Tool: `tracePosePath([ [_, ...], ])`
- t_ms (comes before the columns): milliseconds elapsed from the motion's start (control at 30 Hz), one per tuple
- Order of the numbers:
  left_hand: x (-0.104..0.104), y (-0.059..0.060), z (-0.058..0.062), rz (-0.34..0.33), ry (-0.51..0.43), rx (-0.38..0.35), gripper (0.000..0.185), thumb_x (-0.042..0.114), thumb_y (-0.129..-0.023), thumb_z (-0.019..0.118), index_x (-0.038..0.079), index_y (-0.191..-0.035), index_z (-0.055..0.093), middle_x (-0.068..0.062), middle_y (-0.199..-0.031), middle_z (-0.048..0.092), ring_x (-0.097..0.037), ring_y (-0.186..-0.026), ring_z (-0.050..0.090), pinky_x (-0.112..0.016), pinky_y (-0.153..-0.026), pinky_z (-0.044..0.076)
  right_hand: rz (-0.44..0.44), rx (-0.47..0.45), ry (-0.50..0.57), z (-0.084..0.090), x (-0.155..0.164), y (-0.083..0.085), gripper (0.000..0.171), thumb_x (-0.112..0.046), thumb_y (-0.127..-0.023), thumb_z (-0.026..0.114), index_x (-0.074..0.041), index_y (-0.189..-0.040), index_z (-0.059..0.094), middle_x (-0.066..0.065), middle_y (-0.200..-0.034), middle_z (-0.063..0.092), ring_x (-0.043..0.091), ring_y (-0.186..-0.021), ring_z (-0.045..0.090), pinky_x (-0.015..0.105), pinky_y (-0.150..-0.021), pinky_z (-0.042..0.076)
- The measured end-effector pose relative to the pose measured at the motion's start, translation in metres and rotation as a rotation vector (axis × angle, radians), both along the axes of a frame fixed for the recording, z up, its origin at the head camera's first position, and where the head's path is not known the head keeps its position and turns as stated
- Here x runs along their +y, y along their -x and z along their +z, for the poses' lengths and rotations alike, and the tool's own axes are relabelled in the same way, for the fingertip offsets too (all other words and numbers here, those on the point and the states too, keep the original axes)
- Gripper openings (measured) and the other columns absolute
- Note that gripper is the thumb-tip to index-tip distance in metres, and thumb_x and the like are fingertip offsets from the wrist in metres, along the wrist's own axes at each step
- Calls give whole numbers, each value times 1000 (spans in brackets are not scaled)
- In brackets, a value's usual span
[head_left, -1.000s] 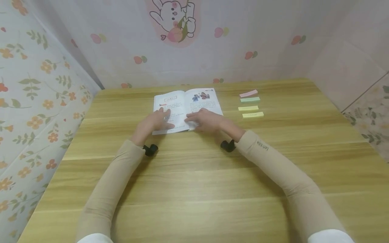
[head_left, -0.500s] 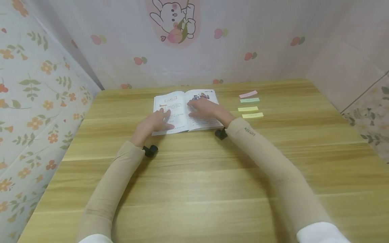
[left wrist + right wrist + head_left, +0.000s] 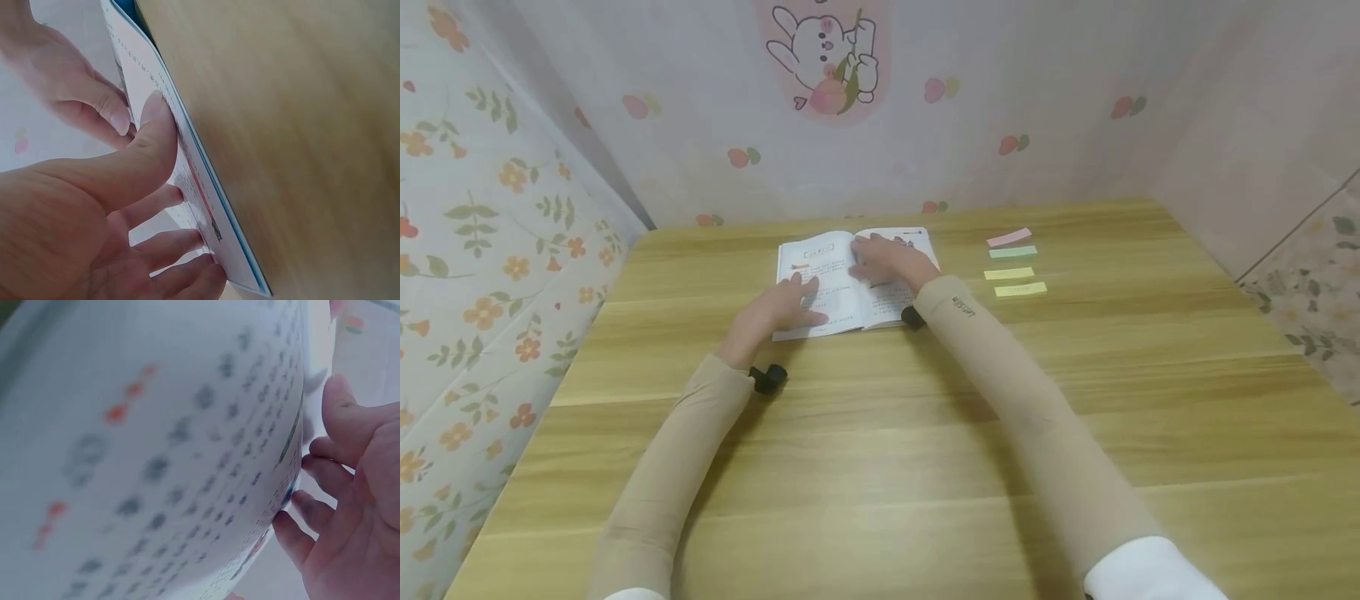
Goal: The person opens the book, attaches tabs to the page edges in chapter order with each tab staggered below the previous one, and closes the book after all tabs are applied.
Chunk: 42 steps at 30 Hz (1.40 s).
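An open book [image 3: 886, 314] lies near the far side of the wooden table, its printed pages turned up. My left hand [image 3: 769, 310] rests on the left page with fingers spread; in the left wrist view the thumb [image 3: 159, 128] lies along the page near its lower edge. On the right page, close to the spine, is my right hand [image 3: 891, 260], partly covering a picture. In the right wrist view its slightly bent fingertips [image 3: 290, 534] touch the paper. Neither hand grips anything.
Right of the book lie paper strips: a pink strip [image 3: 1009, 238], a green strip [image 3: 1012, 252] and two yellow strips [image 3: 1020, 290]. A patterned curtain [image 3: 700, 108] hangs behind the table [image 3: 865, 450], another along the left.
My right hand has moved from the bottom of the right page up and leftward along the spine. The left hand has stayed on the left page.
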<state>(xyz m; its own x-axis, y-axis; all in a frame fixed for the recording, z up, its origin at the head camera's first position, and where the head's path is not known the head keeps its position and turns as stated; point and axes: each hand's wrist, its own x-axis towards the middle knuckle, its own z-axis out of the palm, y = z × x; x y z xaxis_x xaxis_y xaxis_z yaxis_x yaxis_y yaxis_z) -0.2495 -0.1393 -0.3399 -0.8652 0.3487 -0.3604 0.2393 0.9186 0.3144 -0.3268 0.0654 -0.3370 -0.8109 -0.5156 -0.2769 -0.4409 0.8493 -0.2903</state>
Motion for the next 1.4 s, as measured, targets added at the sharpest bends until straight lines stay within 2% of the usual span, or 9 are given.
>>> tracePosePath([
  [200, -2, 1, -3, 13, -1, -10, 79, 37, -103, 59, 3, -160, 17, -32, -162, 3, -49, -149, 8, -59, -119, 14, -23, 16, -8, -4, -4, 1, 59, -36, -109, 40, -8, -158, 25, 9, -168, 16, 34, -152, 15, 58, -120, 15],
  [300, -3, 1, -3, 19, -3, -20, 79, 38, -103, 58, 4, -160, 16, -31, -162, 2, -49, -149, 7, -59, -119, 13, -28, 17, -43, -8, -5, 3, 60, -39, -109, 39, -11, -159, 23, 7, -168, 14, 34, -152, 16, 59, -119, 17],
  [467, -1, 0, -1, 18, -5, -28, 78, 39, -103, 57, 4, -160, 17, -31, -163, 3, -48, -150, 8, -59, -119, 14, -48, 19, -108, -9, -5, 3, 66, -42, -109, 36, -12, -163, 12, 4, -170, 6, 31, -154, 10, 58, -121, 11],
  [633, -1, -2, 3, 24, -1, -39, 79, 38, -103, 57, 3, -160, 16, -30, -163, 1, -46, -150, 6, -58, -120, 12, -65, 45, -160, -6, -11, -1, 66, -40, -109, 38, -10, -162, 15, 5, -170, 6, 32, -154, 10, 62, -119, 12],
  [900, 1, -4, 0, 21, 4, -39, 79, 39, -103, 56, 3, -161, 15, -30, -163, 1, -45, -151, 6, -59, -120, 14, -83, 107, -219, -6, -21, -5, 60, -35, -108, 45, -7, -158, 29, 8, -168, 17, 36, -149, 25, 69, -110, 28],
  [1000, 2, -4, -1, 19, 11, -31, 79, 39, -103, 57, 3, -160, 15, -30, -163, 1, -46, -150, 7, -59, -119, 14, -78, 135, -231, -10, -22, -3, 54, -33, -107, 47, -6, -153, 38, 12, -159, 37, 36, -139, 42, 65, -107, 37],
  [1133, 2, -5, -1, 17, 19, -29, 79, 39, -103, 57, 4, -160, 16, -29, -164, 2, -45, -150, 8, -57, -120, 15, -48, 183, -229, -12, -22, -3, 43, -30, -105, 53, -3, -138, 56, 19, -134, 60, 38, -119, 60, 63, -100, 46],
  [1300, 2, -5, 0, 32, 16, -21, 79, 38, -102, 59, 3, -160, 17, -31, -163, 2, -46, -150, 8, -58, -120, 16, -18, 178, -178, -8, -18, -4, 37, -34, -103, 57, -6, -126, 64, 16, -124, 65, 37, -114, 62, 67, -100, 43],
  [1400, 2, -5, 0, 33, 23, -20, 80, 38, -102, 58, 2, -160, 16, -31, -162, 2, -47, -150, 8, -59, -119, 16, 11, 102, -159, -6, -14, -6, 52, -44, -101, 56, -7, -137, 55, 13, -140, 55, 35, -128, 52, 64, -107, 36],
])
